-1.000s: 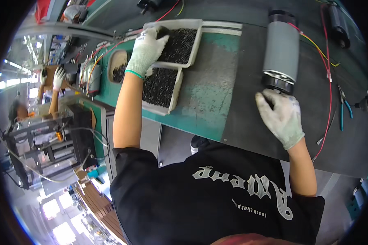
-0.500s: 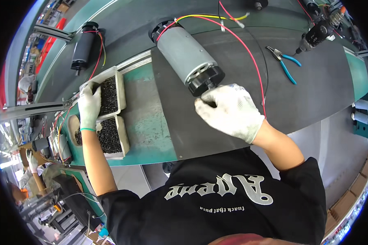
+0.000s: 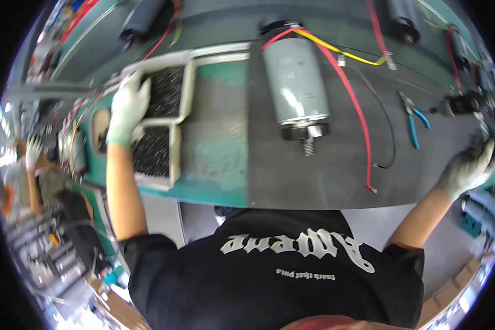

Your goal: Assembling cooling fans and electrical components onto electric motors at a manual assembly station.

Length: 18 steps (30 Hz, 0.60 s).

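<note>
My gloved left hand (image 3: pixel 127 110) is over the left edge of the far bin (image 3: pixel 188 91), which holds small black screw-like parts (image 3: pixel 168 91). Its thumb stands apart from the fingers, whose tips are partly hidden. Far to the right, my gloved right hand (image 3: pixel 467 170) is off the mat's edge, blurred, with thumb and fingers apart and nothing seen in it. A grey cylindrical motor (image 3: pixel 296 82) lies on the dark mat, its threaded shaft (image 3: pixel 309 147) pointing towards me. Red, yellow and black leads run from its far end.
Blue-handled pliers (image 3: pixel 412 124) and a dark power screwdriver (image 3: pixel 467 103) lie to the right. A second bin (image 3: pixel 175 154) of black parts adjoins the first. More motors (image 3: pixel 143 19) lie at the back. Another person's gloved hand (image 3: pixel 33 151) shows at far left.
My right hand has left the motor's shaft and swung far right, past the pliers. The view has shifted, and the motor now points more directly towards me. My left hand stays at the bin.
</note>
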Available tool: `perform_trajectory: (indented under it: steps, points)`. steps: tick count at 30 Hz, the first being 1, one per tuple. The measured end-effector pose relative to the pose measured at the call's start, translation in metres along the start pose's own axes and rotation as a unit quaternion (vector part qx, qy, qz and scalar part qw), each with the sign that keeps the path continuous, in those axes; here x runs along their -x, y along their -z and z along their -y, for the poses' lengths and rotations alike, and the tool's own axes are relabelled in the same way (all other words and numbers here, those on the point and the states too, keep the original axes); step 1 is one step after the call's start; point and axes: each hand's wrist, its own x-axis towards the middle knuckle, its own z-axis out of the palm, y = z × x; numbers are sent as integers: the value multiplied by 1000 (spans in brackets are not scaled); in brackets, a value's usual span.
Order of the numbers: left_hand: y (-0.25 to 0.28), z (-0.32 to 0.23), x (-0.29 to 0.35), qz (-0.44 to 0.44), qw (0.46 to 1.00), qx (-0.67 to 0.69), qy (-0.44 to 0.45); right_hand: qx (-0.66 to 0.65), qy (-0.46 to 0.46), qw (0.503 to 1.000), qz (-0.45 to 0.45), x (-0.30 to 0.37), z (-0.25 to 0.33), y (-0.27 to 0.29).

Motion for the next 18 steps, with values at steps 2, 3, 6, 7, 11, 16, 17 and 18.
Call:
perform_trajectory:
  steps: [2, 3, 6, 7, 11, 16, 17, 18]
  points:
    - [1, -3, -3, -2, 1000, 23, -6, -29, 76, 991, 104, -39, -63, -10]
    - [-3, -4, -3, -13, 1000, 5, -12, -214, -72, 954, 198, -52, -96, -13]
    - [-1, -7, -8, 7, 1000, 21, -10, -349, -246, 791, 438, -53, -138, -35]
    - [1, -9, -8, -12, 999, 35, -6, -312, -232, 806, 447, -46, -134, -43]
    - [5, -7, -1, -46, 998, 47, -16, -252, -208, 811, 485, -58, -124, -50]
    - [46, -49, 22, -53, 939, 336, 54, -312, -139, 873, 348, -33, -36, 14]
    - [51, -68, 28, -110, 910, 398, 47, -296, -146, 879, 343, -24, -12, 22]
    - [56, -88, 42, -76, 831, 536, 128, -361, -134, 879, 282, -10, 13, 27]
